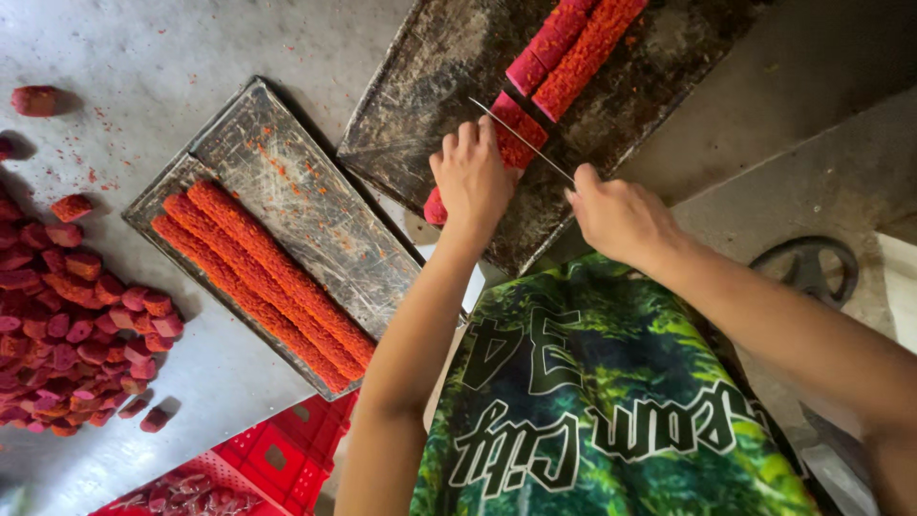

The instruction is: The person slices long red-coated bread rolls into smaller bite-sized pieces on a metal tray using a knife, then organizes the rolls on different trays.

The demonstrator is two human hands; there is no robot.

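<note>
Our left hand [472,180] pins the red roll [516,129] on the tray [420,105]; right hand [616,215] grips the knife [521,140] beside our fingers — slip risks a cut.

On the far tray [430,86] lie long rolls [573,48], with the left hand [473,182] resting on their near end and the right hand [621,215] just right of it, a blade [521,139] between them. Left of it, a second tray [287,182] bears two rolls [267,277]. Far left lies a heap of cut pieces [67,334]; a crate [277,454] sits nearest.
</note>
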